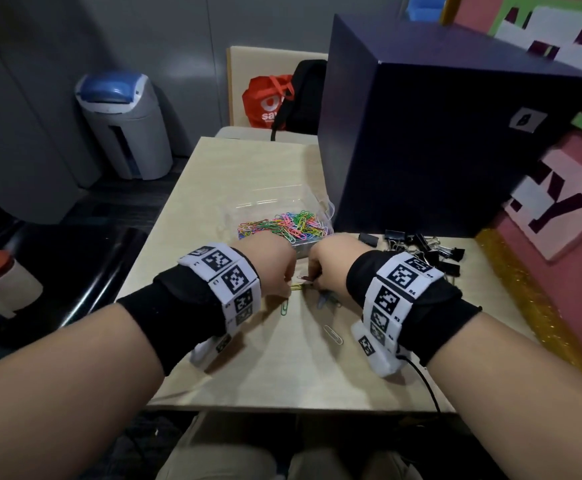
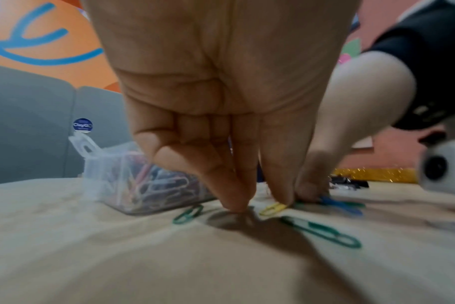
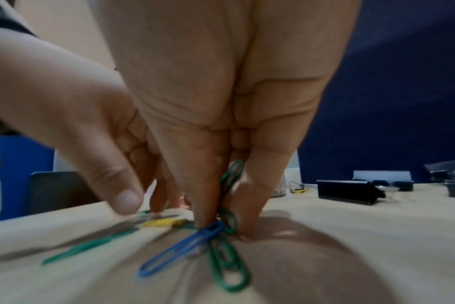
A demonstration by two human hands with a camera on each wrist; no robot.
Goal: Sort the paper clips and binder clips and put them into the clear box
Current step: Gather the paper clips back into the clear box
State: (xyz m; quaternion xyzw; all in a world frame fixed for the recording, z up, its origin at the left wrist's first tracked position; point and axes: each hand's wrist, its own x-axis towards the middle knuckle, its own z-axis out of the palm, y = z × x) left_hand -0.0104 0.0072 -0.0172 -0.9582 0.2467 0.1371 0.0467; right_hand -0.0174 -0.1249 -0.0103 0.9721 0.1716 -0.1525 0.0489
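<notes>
Both hands worked low on the table [image 1: 248,368], at about 6 o'clock from the clear box [image 1: 279,216], which was already heaped with coloured paper clips. The right hand [image 1: 331,265] had its fingers [image 3: 205,197] pinched together on a small bunch of paper clips [image 3: 221,236], blue and green, whose free ends trailed on the table toward the wrist. The left hand [image 1: 275,261] had its fingers [image 2: 237,197] pressed down straight on the table; one fingertip touched a yellow clip [image 2: 273,208]. That clip lay between the two hands, its long axis running roughly 9 to 3 o'clock, nearer the left. The binder clips [image 1: 428,247] waited unsorted at about 3 o'clock from the box, on the right hand's side.
</notes>
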